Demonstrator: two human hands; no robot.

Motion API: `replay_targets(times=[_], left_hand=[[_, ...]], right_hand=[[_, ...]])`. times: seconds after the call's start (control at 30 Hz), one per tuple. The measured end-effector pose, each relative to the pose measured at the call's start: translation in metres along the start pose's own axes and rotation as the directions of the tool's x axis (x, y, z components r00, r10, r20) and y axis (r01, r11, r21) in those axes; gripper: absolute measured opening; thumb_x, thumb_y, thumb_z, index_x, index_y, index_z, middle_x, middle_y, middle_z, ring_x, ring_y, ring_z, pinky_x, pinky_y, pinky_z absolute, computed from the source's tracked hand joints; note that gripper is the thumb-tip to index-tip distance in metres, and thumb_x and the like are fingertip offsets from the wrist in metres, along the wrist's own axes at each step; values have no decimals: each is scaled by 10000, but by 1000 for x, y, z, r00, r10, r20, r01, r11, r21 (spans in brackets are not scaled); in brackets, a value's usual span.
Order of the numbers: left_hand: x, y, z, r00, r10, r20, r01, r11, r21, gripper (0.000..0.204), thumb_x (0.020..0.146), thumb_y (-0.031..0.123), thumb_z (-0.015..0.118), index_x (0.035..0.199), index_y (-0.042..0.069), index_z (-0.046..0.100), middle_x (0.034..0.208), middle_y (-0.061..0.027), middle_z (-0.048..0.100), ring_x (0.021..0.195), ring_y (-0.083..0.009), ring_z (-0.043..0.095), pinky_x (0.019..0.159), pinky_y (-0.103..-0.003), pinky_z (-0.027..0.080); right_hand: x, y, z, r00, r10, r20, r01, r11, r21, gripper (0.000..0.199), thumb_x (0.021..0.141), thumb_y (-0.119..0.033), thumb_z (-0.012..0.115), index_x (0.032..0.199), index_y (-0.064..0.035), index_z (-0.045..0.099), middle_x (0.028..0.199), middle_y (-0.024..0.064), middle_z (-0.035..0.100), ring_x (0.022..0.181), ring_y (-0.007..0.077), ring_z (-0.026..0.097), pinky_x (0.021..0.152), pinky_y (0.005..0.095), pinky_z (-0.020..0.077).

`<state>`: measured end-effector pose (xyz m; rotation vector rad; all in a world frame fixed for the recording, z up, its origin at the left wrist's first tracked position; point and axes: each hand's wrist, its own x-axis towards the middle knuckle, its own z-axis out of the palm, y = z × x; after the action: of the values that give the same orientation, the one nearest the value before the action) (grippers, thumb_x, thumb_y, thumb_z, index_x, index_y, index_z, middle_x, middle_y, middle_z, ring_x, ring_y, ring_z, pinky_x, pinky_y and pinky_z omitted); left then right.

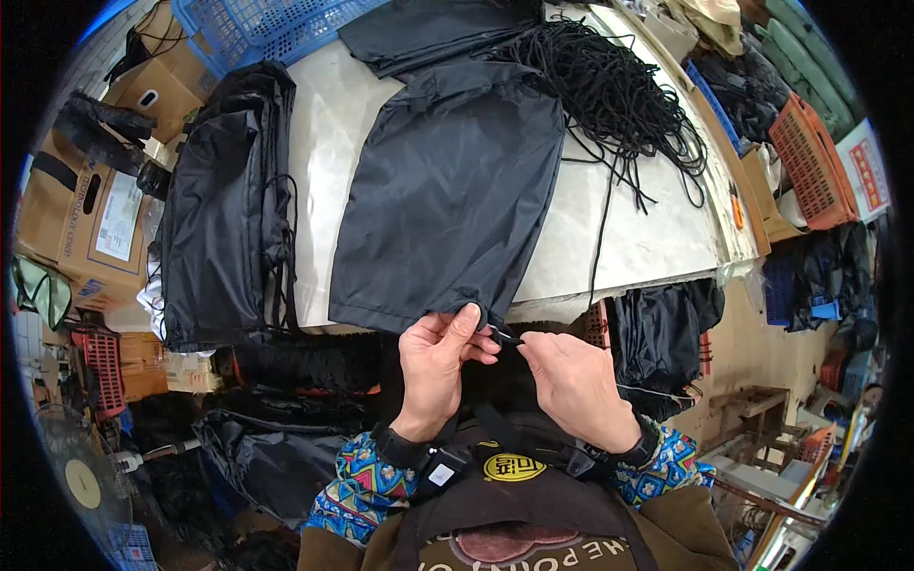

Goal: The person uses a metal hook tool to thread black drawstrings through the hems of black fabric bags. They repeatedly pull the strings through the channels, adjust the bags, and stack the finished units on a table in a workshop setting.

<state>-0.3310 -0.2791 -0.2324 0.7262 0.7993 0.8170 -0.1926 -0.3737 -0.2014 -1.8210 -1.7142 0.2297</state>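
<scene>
One black bag (447,190) at near edge of worktop (319,124), its corner pinched by left hand (433,360); right hand (574,383) closed on one small dark piece (509,339), identity unclear; one cord heap (609,100) near right edge.

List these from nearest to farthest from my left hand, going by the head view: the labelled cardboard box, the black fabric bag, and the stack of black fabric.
1. Black fabric bag: touching the left hand, spread out ahead of it.
2. Stack of black fabric: left of the bag.
3. Labelled cardboard box: farther left, beyond the stack.
</scene>
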Motion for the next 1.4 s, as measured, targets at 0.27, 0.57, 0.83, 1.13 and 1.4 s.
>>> replay_targets(times=[0.27,0.57,0.83,1.13,1.4], left_hand=[[-7,0,7,995,96,-34,-90,986,142,207,872,145,669,866,-58,627,753,-101,644,624,-144,629,547,-249,534],[0,12,-1,992,116,-47,-101,962,256,202,897,144,626,770,0,565,667,-68,593,548,-134,581,495,-269,494],[24,41,5,996,77,38,-84,969,233,275,903,218,633,719,20,579,619,-47,581,514,-105,550,480,-232,462],[35,62,-7,972,235,-1,-231,956,180,386,964,300,518,722,0,548,569,-40,524,470,-92,487,428,-235,393],[15,36,7,971,35,238,-133,903,408,350,962,283,531,750,8,572,633,-65,606,471,-87,526,417,-205,407]], right_hand=[[2,-6,2,999,-37,15,39,988,-149,77,843,-120,603,875,-64,560,654,47,536,611,196,571,482,330,436],[15,7,11,996,-85,-28,89,971,223,198,829,-99,628,1007,-33,574,801,124,624,712,309,621,570,360,489],[4,45,-78,999,-29,40,29,1000,9,166,775,-23,662,941,-10,667,780,163,644,694,318,642,595,348,511],[6,23,-65,981,-26,195,-4,989,151,163,819,-19,627,976,23,635,804,191,640,684,330,640,589,348,506],[14,16,-33,984,103,146,-141,949,281,138,868,-81,617,924,39,656,756,191,643,628,278,637,563,305,476]])
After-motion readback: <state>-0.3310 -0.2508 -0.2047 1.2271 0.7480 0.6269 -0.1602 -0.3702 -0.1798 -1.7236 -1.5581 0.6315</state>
